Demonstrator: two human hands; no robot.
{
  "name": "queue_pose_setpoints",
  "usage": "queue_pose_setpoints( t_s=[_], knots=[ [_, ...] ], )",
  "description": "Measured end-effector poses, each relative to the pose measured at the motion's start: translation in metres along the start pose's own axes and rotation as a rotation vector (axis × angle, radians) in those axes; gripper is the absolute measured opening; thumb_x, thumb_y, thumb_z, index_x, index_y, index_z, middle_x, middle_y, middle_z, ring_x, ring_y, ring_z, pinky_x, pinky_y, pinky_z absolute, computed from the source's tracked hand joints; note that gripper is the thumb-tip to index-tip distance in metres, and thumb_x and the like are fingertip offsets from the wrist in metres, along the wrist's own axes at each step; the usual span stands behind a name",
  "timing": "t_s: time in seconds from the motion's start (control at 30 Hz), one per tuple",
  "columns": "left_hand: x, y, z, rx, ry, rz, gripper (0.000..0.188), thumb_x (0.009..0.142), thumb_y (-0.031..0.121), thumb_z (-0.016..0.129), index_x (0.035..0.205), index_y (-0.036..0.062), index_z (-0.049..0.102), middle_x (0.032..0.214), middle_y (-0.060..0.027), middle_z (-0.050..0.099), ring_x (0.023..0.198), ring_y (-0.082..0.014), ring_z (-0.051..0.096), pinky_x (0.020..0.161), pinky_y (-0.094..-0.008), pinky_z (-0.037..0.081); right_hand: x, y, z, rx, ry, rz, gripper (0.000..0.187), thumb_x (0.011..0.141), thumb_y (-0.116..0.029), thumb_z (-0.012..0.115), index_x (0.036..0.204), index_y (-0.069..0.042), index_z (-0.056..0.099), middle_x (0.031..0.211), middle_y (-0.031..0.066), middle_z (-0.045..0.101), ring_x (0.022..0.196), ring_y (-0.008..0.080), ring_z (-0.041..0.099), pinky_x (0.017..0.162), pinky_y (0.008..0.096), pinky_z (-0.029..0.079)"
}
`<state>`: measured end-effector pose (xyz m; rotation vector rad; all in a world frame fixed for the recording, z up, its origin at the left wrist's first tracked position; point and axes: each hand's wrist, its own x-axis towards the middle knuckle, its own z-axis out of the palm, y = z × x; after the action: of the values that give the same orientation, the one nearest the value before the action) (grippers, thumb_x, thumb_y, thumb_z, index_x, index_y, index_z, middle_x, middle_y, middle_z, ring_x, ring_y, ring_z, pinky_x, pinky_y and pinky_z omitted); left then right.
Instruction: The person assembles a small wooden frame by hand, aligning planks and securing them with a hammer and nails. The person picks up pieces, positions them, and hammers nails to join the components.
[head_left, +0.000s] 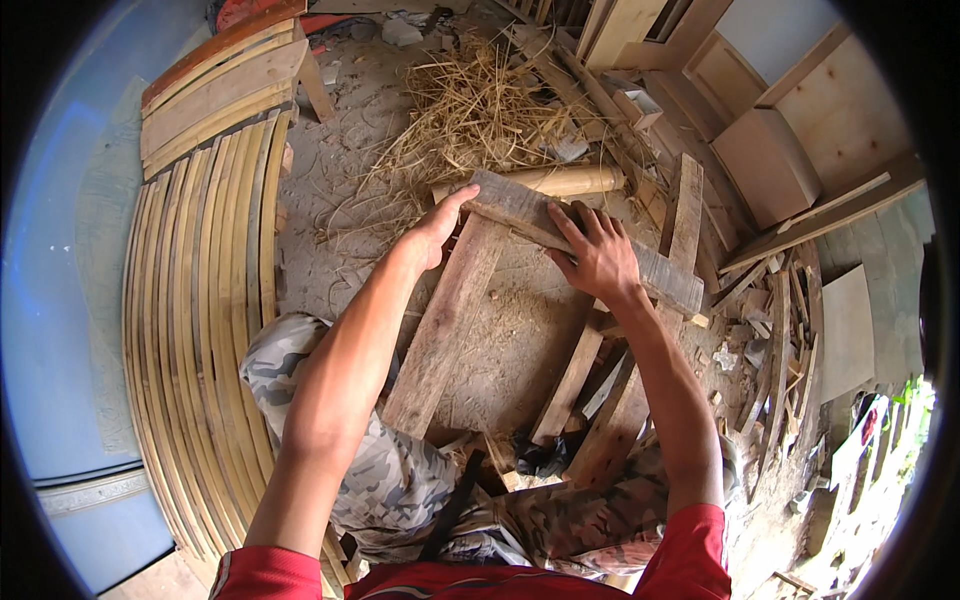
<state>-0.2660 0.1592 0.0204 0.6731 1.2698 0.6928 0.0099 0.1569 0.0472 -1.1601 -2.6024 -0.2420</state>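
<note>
A thick, weathered wooden board (520, 205) lies crosswise in front of me, slanting down to the right. My left hand (437, 228) grips its left end, with some of the fingers hidden behind the wood. Further right, my right hand (600, 252) is closed over the same board, fingers across its top face. Beneath the board's left end, a long plank (445, 325) runs back toward my left knee. Another upright-looking piece of timber (684, 215) meets the board near its right end, and a further timber (615, 425) slants toward my right leg.
Bamboo slats (200, 330) form a bench-like surface on the left, beside a blue panel (60, 270). Straw (480, 110) and a bamboo pole (570, 181) lie beyond the board. Wooden panels (765, 165) stand at right, above scrap wood (780, 340). A black plastic bag (542, 456) sits between my legs.
</note>
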Motion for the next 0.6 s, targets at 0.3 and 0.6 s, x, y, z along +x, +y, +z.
queue_pose_setpoints(
  t_s=[0.3,0.6],
  knots=[
    [0.019,-0.004,-0.014,-0.005,-0.005,-0.039,0.102,0.085,0.07,0.053,0.159,0.01,0.015,0.165,-0.0195,0.011,0.15,-0.0318,0.019,0.117,-0.0515,0.024,0.002,-0.004,0.0,-0.003,0.012,0.018,0.074,0.088,-0.046,0.068,0.15,-0.018,0.041,0.138,0.0202,0.054,0.121,0.0339,0.055,0.103,0.0481,0.042],
    [0.005,0.004,-0.004,0.18,0.035,-0.047,0.112,0.081,0.084,0.041,0.16,0.0143,0.006,0.166,-0.0192,-0.003,0.152,-0.0373,-0.001,0.117,-0.0639,0.0,0.003,-0.013,-0.002,-0.072,0.023,0.06,0.07,0.089,-0.047,0.066,0.15,-0.021,0.043,0.145,0.0158,0.049,0.133,0.0328,0.047,0.111,0.0558,0.034]
  ],
)
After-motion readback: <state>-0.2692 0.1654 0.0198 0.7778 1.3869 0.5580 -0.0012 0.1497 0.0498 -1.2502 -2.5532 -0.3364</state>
